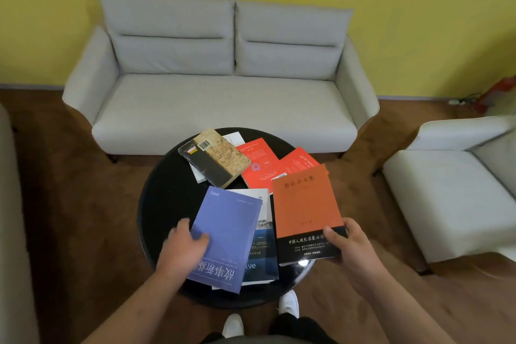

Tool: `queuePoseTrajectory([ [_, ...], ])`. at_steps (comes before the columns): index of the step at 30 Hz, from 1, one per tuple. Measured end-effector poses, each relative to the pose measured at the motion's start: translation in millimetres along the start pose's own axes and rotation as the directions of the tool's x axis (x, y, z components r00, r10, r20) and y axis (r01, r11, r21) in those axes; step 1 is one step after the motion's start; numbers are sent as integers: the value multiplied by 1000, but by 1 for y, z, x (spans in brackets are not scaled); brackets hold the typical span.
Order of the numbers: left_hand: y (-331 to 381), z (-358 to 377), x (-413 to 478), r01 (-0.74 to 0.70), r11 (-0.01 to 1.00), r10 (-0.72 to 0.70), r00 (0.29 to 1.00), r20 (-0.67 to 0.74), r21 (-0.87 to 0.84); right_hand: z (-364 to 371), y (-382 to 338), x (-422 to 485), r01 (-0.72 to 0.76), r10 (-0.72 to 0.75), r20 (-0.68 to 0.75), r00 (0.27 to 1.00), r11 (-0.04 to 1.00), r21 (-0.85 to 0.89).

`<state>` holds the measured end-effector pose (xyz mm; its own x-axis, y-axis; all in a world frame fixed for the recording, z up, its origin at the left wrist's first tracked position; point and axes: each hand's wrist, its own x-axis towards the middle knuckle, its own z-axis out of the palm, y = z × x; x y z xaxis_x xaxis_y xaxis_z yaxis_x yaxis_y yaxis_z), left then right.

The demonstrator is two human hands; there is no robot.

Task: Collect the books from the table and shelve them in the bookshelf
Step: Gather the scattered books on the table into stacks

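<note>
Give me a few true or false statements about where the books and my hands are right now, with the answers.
1. The left grip holds the purple book. True.
2. The right grip is empty. False: it holds the orange book.
3. The table is square and white. False: it is round and black.
4. The barcode book lies on the table, untouched. True.

故事新编 on blue book (223, 232); 鲁迅杂文集 on orange book (304, 204).
</note>
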<state>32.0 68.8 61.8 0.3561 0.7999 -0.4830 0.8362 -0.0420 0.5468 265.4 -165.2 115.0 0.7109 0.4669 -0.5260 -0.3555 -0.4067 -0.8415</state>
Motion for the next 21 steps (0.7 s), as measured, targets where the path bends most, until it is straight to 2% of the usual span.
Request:
queuePoseTrajectory([
  [1, -4, -4, 1, 47, 996, -38, 992, 118, -74, 2, 2, -1, -11, 11, 15, 1000, 1000, 24],
  [2, -6, -5, 1, 30, 995, -13, 986, 165, -100, 4, 3, -1, -29, 28, 32, 999, 998, 52],
  [5, 2, -1, 2, -46, 995, 56, 993, 108, -86, 14, 7, 0, -75, 69, 61, 996, 992, 106],
  [7, 11, 5, 1, -45, 998, 51, 993, 109, -53, 18, 7, 2, -86, 78, 55, 995, 984, 157],
  [11, 15, 12, -3, -45, 990, 25, 988, 151, 132, 25, 3, 3, -149, 124, 108, 986, 953, 264],
  [13, 15, 10, -3, -37, 997, 23, 983, 184, 70, 34, 5, -3, -202, 163, 166, 973, 944, 260],
  [15, 13, 6, 0, 13, 997, 5, 973, 229, -75, 49, 10, -10, -269, 218, 223, 950, 935, 232],
  [18, 13, -1, -5, 93, 958, -15, 960, 278, -270, 69, 19, -17, -292, 275, 239, 931, 955, 41],
  [20, 13, 0, -9, 53, 926, 61, 955, 289, -373, 77, 20, -16, -231, 283, 211, 936, 943, -240],
  [21, 14, 3, -9, 45, 904, 95, 949, 301, -426, 77, 19, -12, -144, 258, 220, 941, 891, -431],
])
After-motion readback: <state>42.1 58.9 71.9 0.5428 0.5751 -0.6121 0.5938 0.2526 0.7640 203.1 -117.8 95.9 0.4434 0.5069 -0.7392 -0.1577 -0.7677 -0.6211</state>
